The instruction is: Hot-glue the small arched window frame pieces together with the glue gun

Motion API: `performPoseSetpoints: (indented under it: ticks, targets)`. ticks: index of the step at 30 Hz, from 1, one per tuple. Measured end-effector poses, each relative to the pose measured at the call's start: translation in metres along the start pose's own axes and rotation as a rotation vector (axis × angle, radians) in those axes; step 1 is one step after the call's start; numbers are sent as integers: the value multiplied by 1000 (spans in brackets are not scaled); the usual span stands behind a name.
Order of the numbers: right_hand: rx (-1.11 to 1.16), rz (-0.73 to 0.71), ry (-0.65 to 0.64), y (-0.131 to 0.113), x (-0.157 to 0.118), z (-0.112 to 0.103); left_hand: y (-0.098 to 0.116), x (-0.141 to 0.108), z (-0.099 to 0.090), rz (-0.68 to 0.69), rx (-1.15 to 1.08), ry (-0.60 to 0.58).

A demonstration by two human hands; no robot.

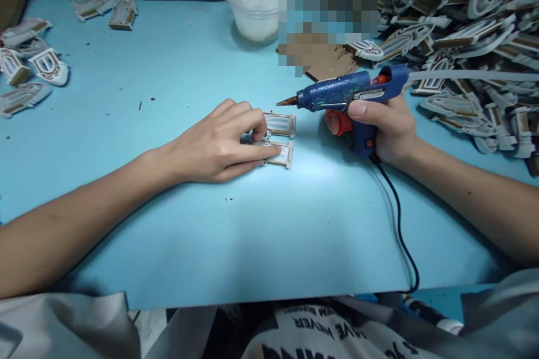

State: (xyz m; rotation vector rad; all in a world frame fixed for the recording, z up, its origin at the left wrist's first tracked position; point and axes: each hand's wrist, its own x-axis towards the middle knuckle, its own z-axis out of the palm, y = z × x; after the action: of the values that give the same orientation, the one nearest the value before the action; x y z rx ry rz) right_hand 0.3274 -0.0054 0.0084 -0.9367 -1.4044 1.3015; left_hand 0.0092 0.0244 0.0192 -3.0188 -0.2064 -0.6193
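My right hand point(396, 129) is wrapped round a blue glue gun point(332, 91), its index finger by the red trigger. The nozzle points left, just above and beyond two small white arched window-shaped pieces. A clear stick runs out of the gun's back. My left hand point(223, 143) is closed at the left ends of both pieces, which lie side by side on the blue table. One fingertip presses on the nearer window piece point(287, 154); curled fingers cover part of the farther window piece point(284, 124). Their left ends are hidden by my fingers.
A large heap of similar window pieces point(475, 39) fills the back right. Several more pieces point(48, 66) lie at the far left. A clear tub point(256, 17) with white contents stands at the back beside brown cardboard point(332, 61). The gun's black cord point(398, 207) runs over the table's front edge.
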Motion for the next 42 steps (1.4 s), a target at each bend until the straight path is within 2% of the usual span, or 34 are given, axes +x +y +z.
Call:
performPoseSetpoints:
  ticks: [5, 10, 17, 23, 25, 27, 30, 35, 42]
  targets:
    - [-24, 9, 3, 0, 0, 0, 3, 1, -1, 18, 15, -3]
    - [-24, 40, 14, -2, 0, 2, 10, 3, 0, -29, 2, -32]
    - [-67, 40, 16, -3, 1, 0, 7, 0, 5, -43, -42, -26]
    - [-51, 67, 24, -2, 0, 2, 9, 2, 1, -29, 14, -30]
    - [-53, 55, 25, -1, 0, 1, 8, 3, 1, -8, 38, 16]
    - [-55, 35, 22, 0, 0, 0, 6, 2, 1, -16, 55, 121]
    - [-84, 5, -44, 0, -3, -4, 0, -2, 3, -108, 62, 206]
    - [-256, 70, -274, -7, -7, -4, -7, -9, 7, -295, -14, 63]
    - [-289, 72, -305, -10, -6, 3, -9, -8, 9, -330, -70, 17]
